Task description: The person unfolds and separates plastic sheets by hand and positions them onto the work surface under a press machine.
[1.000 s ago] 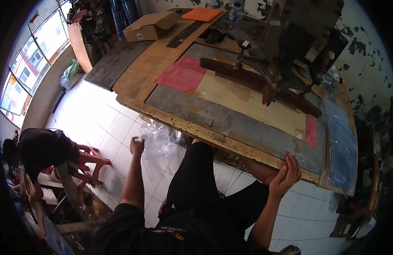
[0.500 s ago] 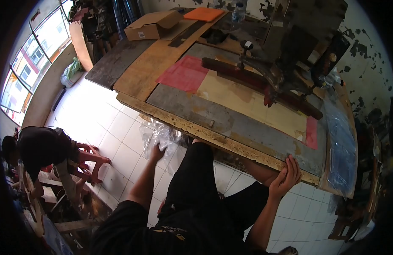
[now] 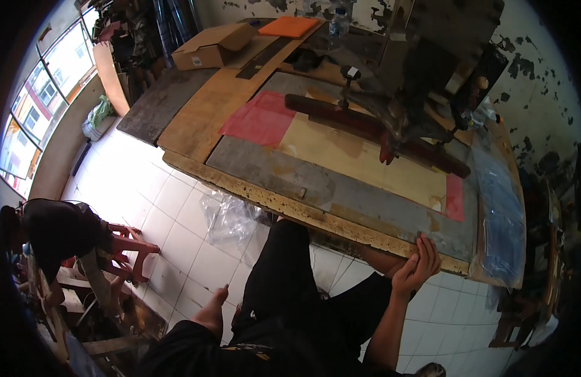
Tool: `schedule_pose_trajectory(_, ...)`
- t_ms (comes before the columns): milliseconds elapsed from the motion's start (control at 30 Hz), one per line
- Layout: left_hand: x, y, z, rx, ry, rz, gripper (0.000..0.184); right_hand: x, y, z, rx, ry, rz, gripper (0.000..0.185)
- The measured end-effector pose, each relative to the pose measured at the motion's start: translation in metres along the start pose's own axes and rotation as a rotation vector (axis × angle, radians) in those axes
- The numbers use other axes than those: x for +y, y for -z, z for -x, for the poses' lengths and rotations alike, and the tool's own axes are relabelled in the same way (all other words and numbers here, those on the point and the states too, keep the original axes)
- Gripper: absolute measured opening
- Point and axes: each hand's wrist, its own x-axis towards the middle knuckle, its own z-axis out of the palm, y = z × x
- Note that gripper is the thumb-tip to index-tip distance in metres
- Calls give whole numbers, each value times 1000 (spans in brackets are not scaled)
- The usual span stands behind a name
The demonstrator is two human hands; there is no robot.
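Observation:
My right hand [image 3: 418, 265] rests on the front edge of a worktable [image 3: 303, 212], fingers stretched over the rim and holding nothing. Near my left thigh, my left hand [image 3: 216, 305] is drawn back; only part of it shows, pointing up, and most of its fingers are hidden. Crumpled clear plastic [image 3: 228, 220] hangs below the table edge, apart from that hand. In front of me, a grey plate [image 3: 253, 160] lies on the table, bearing a pale yellow sheet [image 3: 366, 166] with a pink-red sheet [image 3: 259, 119] at its left end.
A dark machine with a long red bar [image 3: 341, 119] stands over the sheets. Cardboard box [image 3: 209, 47], orange folder [image 3: 289, 26] and water bottle [image 3: 339, 24] sit at the back. Blue plastic-wrapped stack [image 3: 501, 207] lies right. At left, another person [image 3: 64, 239] bends beside a red stool [image 3: 136, 245].
My left hand has come away from the clear plastic and pulled back toward my body. My right hand stays on the table edge. The view has shifted slightly.

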Motion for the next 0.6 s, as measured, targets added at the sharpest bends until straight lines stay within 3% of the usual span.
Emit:
schedule_pose_trajectory(100, 52, 30, -20, 84, -173, -71, 84, 1, -1, 2, 38, -4, -8, 39)
schedule_pose_trajectory(167, 104, 37, -25, 224, -401, 25, 82, 0, 2, 4, -7, -6, 7, 38)
schedule_pose_trajectory(300, 243, 47, 31, 551, -647, 196, 82, 1, 5, 2, -18, -9, -5, 38)
schedule_pose_trajectory(433, 346, 46, 68, 848, -1036, 59, 77, 0, 6, 2, -35, -6, 12, 38)
schedule_pose_trajectory(467, 361, 45, 75, 818, -1139, 10, 76, 0, 6, 2, -36, -7, 13, 38)
schedule_pose_trajectory(600, 382, 25, 75, 728, -1141, -144, 75, 3, -1, 6, 5, -26, 7, 37)
